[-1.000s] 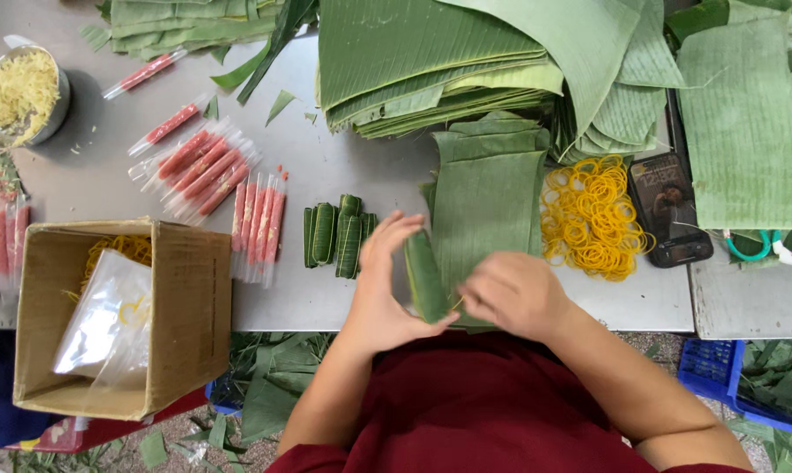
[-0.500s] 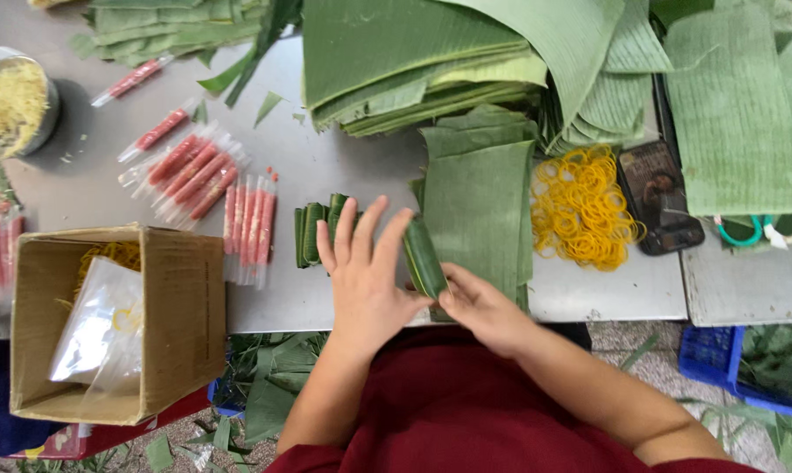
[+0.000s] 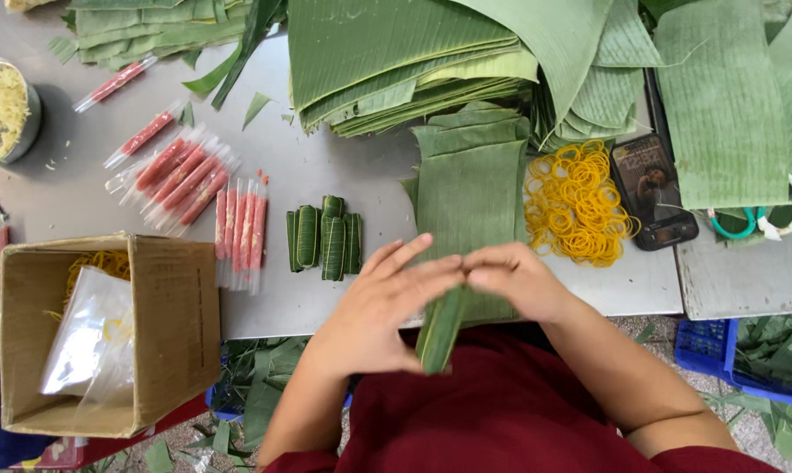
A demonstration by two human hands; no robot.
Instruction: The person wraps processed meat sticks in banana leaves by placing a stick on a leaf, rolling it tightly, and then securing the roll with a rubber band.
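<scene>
Both my hands meet over the near table edge around a narrow green leaf-wrapped roll (image 3: 440,331). My left hand (image 3: 383,307) lies with fingers stretched along the roll's upper end, and my right hand (image 3: 518,278) pinches the same end from the right. The roll's lower end hangs off the table toward my red shirt. Right behind my hands lies a stack of cut banana leaf pieces (image 3: 470,184). Several finished leaf rolls (image 3: 324,238) sit side by side to the left.
Red sausages in clear wrappers (image 3: 205,197) lie left of the rolls. A cardboard box (image 3: 164,328) holds a plastic bag and yellow bands. Yellow rubber bands (image 3: 575,203), a phone (image 3: 654,188), big banana leaves (image 3: 413,52) and a bowl of yellow shreds (image 3: 2,109) fill the grey table (image 3: 343,166).
My left hand has turned from a spread palm beside the roll to fingers laid along it. The roll has swung from upright on the leaf to slanting off the table edge.
</scene>
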